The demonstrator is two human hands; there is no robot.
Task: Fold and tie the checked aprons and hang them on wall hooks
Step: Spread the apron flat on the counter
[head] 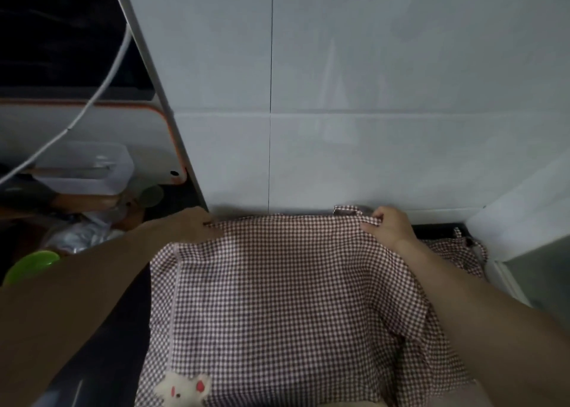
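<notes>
Where apron (287, 289) meets wall (370, 98), both hands' grip.

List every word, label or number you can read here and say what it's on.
None can be read. The checked apron carries only a rabbit patch, no lettering. The wall tiles, clear tub and green bowl show no text.

You have a soft woven cloth apron (293, 283), matt, in a fine brown-and-white check, with a fuzzy white rabbit patch (182, 389) sewn near its lower edge. The wall (370, 98) behind it is smooth, glossy white tile. The tub (86, 169) on your left looks like clear, frosted plastic, and the green bowl (30, 266) like shiny plastic. The cable (105, 80) is smooth white plastic.
</notes>
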